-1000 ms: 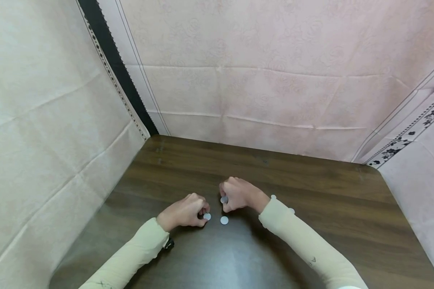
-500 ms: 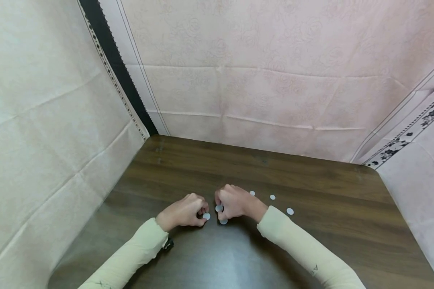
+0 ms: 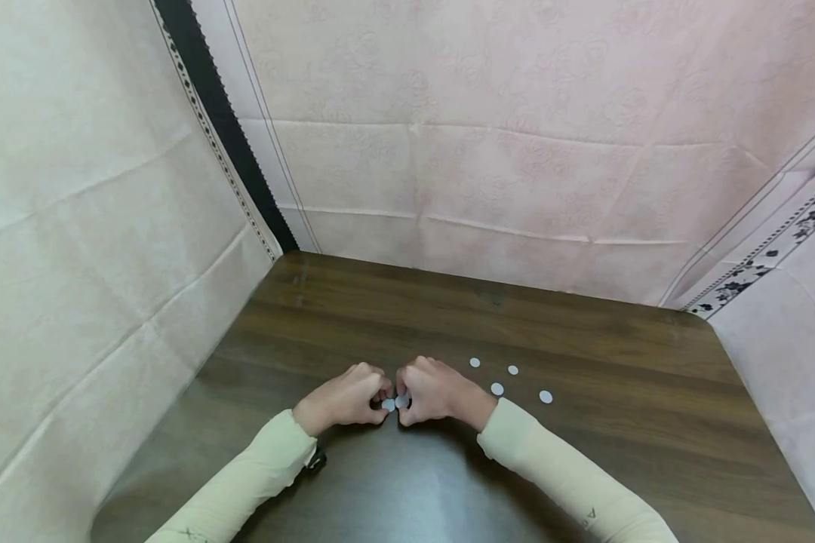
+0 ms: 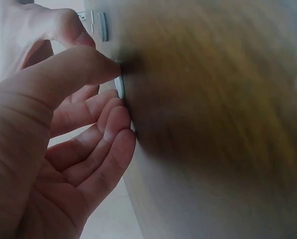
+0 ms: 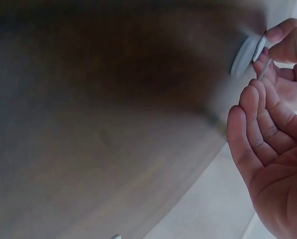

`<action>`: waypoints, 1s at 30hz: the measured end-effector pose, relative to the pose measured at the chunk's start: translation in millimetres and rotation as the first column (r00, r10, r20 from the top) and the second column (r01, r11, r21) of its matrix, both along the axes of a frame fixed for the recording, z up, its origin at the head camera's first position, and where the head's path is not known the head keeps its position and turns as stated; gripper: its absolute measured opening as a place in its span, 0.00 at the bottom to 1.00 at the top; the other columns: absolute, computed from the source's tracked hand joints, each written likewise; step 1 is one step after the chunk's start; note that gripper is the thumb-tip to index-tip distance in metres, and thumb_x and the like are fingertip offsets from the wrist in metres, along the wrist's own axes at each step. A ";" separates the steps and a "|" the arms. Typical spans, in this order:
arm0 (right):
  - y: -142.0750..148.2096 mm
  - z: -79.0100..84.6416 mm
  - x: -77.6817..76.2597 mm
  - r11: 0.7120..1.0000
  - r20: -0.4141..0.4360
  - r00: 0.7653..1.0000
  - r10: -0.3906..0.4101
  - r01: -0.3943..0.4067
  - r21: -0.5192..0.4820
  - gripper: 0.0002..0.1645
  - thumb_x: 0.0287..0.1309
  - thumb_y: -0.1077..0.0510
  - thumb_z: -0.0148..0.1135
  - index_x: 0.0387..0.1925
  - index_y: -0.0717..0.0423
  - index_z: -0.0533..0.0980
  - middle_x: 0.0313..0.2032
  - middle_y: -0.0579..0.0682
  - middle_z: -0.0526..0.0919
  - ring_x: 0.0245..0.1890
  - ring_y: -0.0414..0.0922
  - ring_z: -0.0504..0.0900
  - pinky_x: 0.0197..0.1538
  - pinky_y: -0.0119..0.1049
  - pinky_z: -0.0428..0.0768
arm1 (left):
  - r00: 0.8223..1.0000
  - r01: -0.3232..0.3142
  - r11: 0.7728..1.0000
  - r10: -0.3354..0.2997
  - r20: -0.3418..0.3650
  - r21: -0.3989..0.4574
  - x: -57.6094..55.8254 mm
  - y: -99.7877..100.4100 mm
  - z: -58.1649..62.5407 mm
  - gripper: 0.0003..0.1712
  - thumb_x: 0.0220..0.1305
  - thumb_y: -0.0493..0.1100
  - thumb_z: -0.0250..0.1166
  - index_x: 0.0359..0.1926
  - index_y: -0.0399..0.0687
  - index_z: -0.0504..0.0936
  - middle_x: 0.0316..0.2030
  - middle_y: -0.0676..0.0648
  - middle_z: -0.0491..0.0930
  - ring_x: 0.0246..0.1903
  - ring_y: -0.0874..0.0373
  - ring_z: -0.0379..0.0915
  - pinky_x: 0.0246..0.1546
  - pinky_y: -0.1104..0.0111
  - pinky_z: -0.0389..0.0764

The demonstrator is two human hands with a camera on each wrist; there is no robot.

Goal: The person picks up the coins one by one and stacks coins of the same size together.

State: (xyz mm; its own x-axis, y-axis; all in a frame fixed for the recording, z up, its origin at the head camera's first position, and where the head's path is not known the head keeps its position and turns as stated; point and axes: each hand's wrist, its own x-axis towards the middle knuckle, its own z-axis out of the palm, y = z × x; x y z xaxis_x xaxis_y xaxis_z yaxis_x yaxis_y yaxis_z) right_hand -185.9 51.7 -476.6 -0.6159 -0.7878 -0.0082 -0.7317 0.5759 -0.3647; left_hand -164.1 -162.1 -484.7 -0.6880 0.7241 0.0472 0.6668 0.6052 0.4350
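Note:
In the head view my left hand (image 3: 345,397) rests low on the brown table, thumb and fingertips pinching a small round white disc (image 3: 389,406). Right beside it, my right hand (image 3: 436,391) pinches a similar disc (image 3: 402,401); the two discs look edge to edge, and whether they overlap is unclear. The left wrist view has a disc's thin edge (image 4: 120,87) between thumb and fingers, close to the tabletop. Near the fingertips in the right wrist view, a larger-looking pale disc (image 5: 244,55) appears, partly blurred.
Several more white discs, among them one (image 3: 497,388) near the right cuff and one (image 3: 546,397) farther right, lie flat on the wooden table (image 3: 353,302). Pale cloth (image 3: 516,151) hangs behind the table and at both sides.
My right hand has moved left and slightly toward me, bringing its disc beside the left one. A loose disc below it is out of sight in the head view. The left hand stays put.

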 end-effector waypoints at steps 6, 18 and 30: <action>-4.0 -6.2 5.4 0.999 -0.002 1.000 -0.021 0.021 -0.037 0.09 0.46 0.54 0.74 0.29 0.51 0.83 0.22 0.38 0.80 0.19 0.30 0.72 0.27 0.24 0.73 | 0.999 -0.001 1.000 0.002 -0.049 0.012 1.1 1.1 -1.4 0.08 0.54 0.35 0.75 0.25 0.46 0.82 0.23 0.52 0.78 0.24 0.69 0.67 0.26 0.77 0.70; -8.2 -8.7 11.3 0.994 0.009 0.998 -0.068 0.069 -0.083 0.07 0.49 0.55 0.73 0.27 0.51 0.81 0.21 0.36 0.77 0.18 0.27 0.70 0.24 0.21 0.70 | 0.995 -0.023 1.000 0.023 -0.099 0.004 3.2 0.9 -3.1 0.13 0.53 0.35 0.75 0.23 0.48 0.78 0.22 0.52 0.74 0.23 0.69 0.60 0.25 0.76 0.66; -8.1 -10.4 11.4 0.992 0.029 0.997 -0.065 0.067 -0.106 0.07 0.51 0.56 0.74 0.34 0.51 0.85 0.30 0.42 0.88 0.28 0.27 0.80 0.34 0.21 0.78 | 0.997 -0.058 0.998 0.058 -0.056 0.003 4.9 2.0 -1.6 0.12 0.53 0.35 0.74 0.24 0.47 0.78 0.21 0.52 0.74 0.23 0.69 0.61 0.25 0.75 0.66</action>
